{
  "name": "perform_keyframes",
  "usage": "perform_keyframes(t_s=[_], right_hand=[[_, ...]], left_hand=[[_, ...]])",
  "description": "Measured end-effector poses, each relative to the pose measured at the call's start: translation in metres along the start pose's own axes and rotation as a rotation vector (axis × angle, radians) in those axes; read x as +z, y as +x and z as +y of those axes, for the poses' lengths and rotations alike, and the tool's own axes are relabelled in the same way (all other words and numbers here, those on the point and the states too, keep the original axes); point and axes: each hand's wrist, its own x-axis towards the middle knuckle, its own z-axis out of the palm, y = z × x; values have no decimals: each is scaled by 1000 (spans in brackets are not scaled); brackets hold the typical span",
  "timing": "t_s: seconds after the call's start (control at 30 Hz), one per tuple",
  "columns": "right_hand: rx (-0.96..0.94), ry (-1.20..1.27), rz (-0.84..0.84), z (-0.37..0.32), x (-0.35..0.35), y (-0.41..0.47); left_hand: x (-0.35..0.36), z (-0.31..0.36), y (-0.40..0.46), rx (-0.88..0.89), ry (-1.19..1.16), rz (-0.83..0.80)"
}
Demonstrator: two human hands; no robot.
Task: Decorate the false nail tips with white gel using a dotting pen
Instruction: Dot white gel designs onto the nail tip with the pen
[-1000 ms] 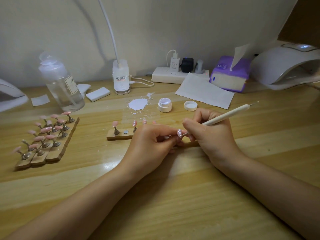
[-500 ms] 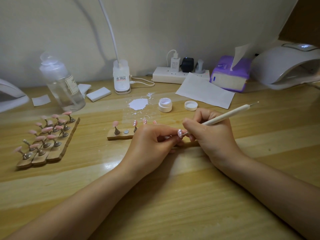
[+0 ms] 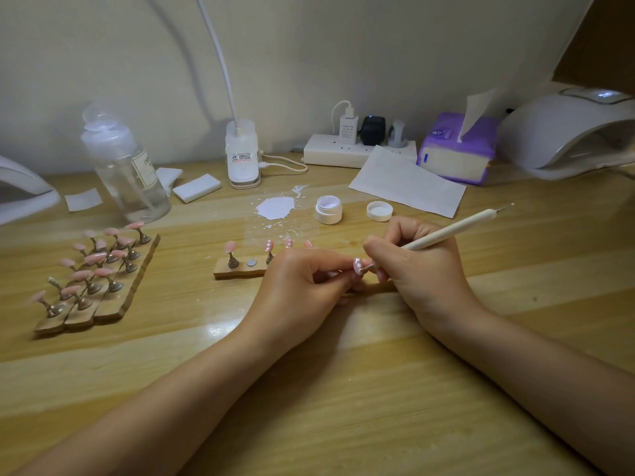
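Note:
My left hand pinches the small stand of a pink nail tip that carries white dots. My right hand grips a cream dotting pen, whose lower tip touches that nail tip. Behind my hands lies a wooden holder strip with a few pink tips standing on it, some dotted. An open jar of white gel and its lid sit further back, beside a blob of white gel on a clear sheet.
Three wooden strips with several plain pink tips lie at the left. A clear bottle, lamp base, power strip, paper sheet, purple tissue pack and nail lamp line the back of the desk.

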Motion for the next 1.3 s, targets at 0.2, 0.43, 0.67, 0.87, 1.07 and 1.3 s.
perform_keyframes(t_s=[0.2,0.43,0.67,0.87,1.07,1.3], right_hand=[[-5,-12,12,1,0,1],[0,-15,0,0,0,0],[7,12,9,0,0,0],[92,153,90,-1,1,4],[103,180,81,-1,1,5],[75,166,66,-1,2,4]], left_hand=[[0,2,0,2,-12,-13],[0,3,-1,0,-16,-7],[-1,3,-1,5,-1,3],[0,2,-1,-21,-31,7],[0,-3,0,-10,-12,4],[-1,-6,0,10,17,11]])
